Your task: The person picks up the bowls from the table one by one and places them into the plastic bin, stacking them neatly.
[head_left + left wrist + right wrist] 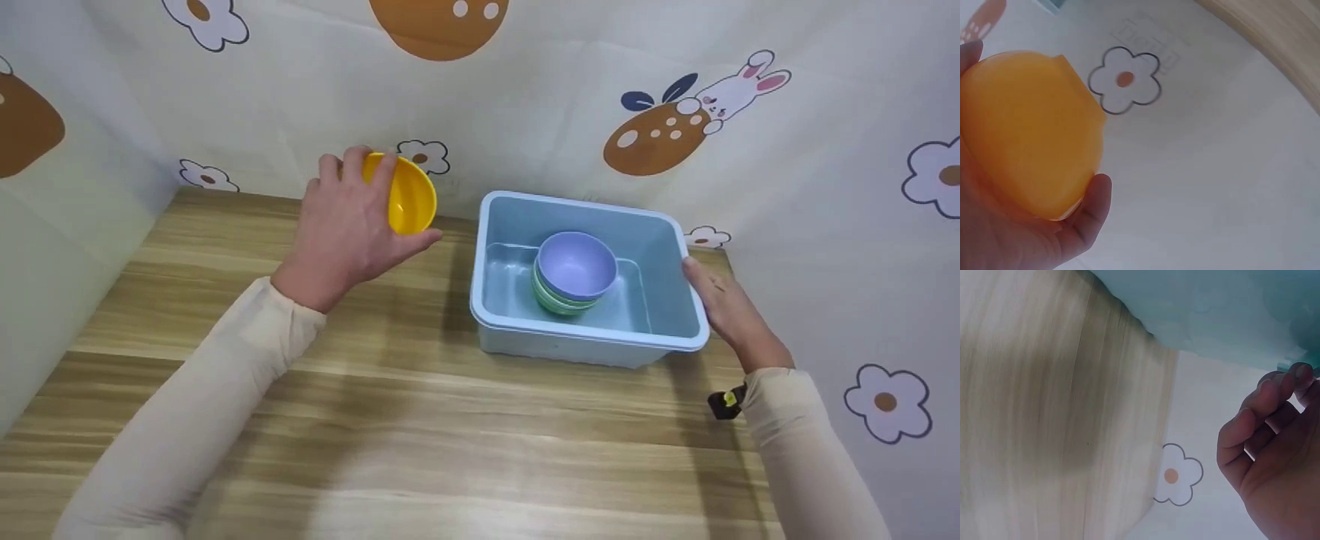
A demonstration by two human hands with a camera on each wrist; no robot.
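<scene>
In the head view my left hand (pixel 349 217) grips a yellow bowl (pixel 412 199) above the table, left of a light blue plastic bin (pixel 592 334). The bowl's opening is tilted to the right; its rounded orange-yellow outside (pixel 1033 129) fills the left of the left wrist view, fingers and thumb round it. My right hand (pixel 724 307) holds the bin's right rim, thumb on top. In the right wrist view the curled fingers (pixel 1264 402) sit under the rim. Inside the bin stands a stack of bowls, a purple bowl (pixel 577 265) on top and green bowls (pixel 559 302) beneath.
The bin stands on a wood-grain table (pixel 450 435), near its back edge. A pale cloth (pixel 525 112) printed with flowers and a rabbit hangs behind and at both sides. A small black device (pixel 726 403) is at my right wrist.
</scene>
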